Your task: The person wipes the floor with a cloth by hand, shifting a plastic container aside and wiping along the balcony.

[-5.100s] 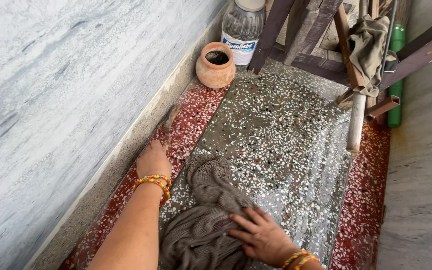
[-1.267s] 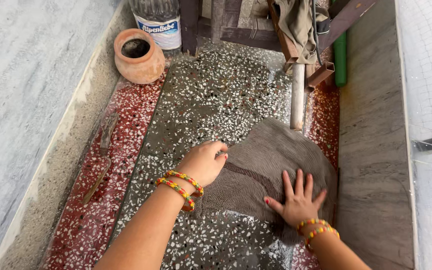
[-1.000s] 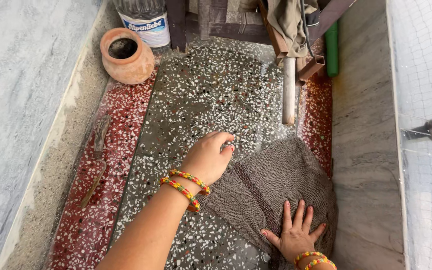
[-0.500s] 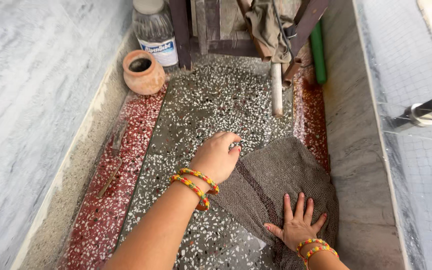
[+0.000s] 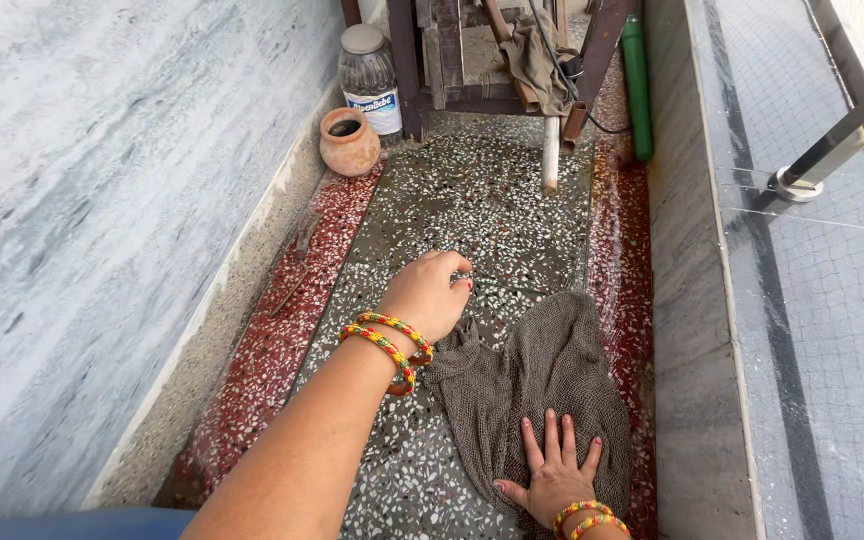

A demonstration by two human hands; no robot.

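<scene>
Terrazzo floor (image 5: 472, 210), prob. wet, w/ marble wall (image 5: 102, 200).

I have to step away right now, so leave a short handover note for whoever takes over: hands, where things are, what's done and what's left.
Left hand: curled in a grip on the upper left corner of the grey-brown floor cloth.
Right hand: flat, fingers spread, pressing the cloth's near end.
The cloth lies spread on the speckled terrazzo floor, by the red strip at the right wall.
Clay pot and plastic jar stand at the far end, untouched.
Done: floor looks wet.
Left: cannot tell how much remains unwiped.
</scene>
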